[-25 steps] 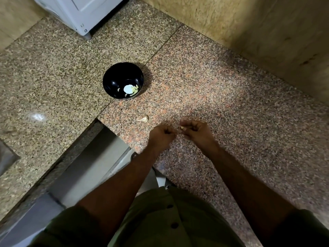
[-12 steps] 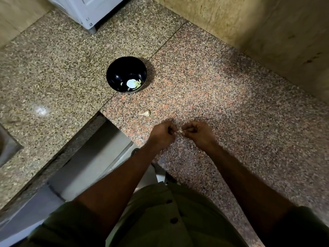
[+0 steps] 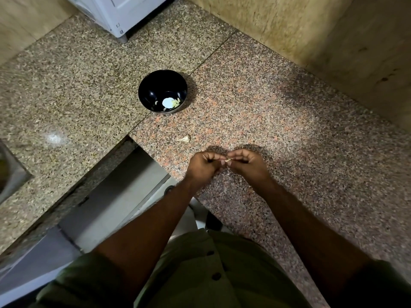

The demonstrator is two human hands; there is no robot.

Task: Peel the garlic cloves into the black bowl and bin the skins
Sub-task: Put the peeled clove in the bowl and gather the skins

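Observation:
A small garlic clove [image 3: 227, 160] is pinched between the fingertips of my left hand [image 3: 203, 166] and my right hand [image 3: 246, 164], just above the granite counter [image 3: 278, 121]. Both hands are curled, knuckles up, touching at the fingertips. Another unpeeled clove [image 3: 185, 138] lies on the counter beyond my left hand. Farther back stands the black bowl [image 3: 151, 92], holding a few pale peeled cloves [image 3: 175, 102] beside a bright reflection. No bin is in view.
The counter is L-shaped, with an inner corner and open floor gap [image 3: 115, 196] at lower left. A white appliance [image 3: 117, 12] stands at the back. A tan wall [image 3: 322, 36] borders the right. A steel sink edge [image 3: 9, 174] shows at far left.
My hands have closed together, fingertips now meeting on the clove. The view has shifted slightly, so the bowl and loose clove sit a little differently in frame.

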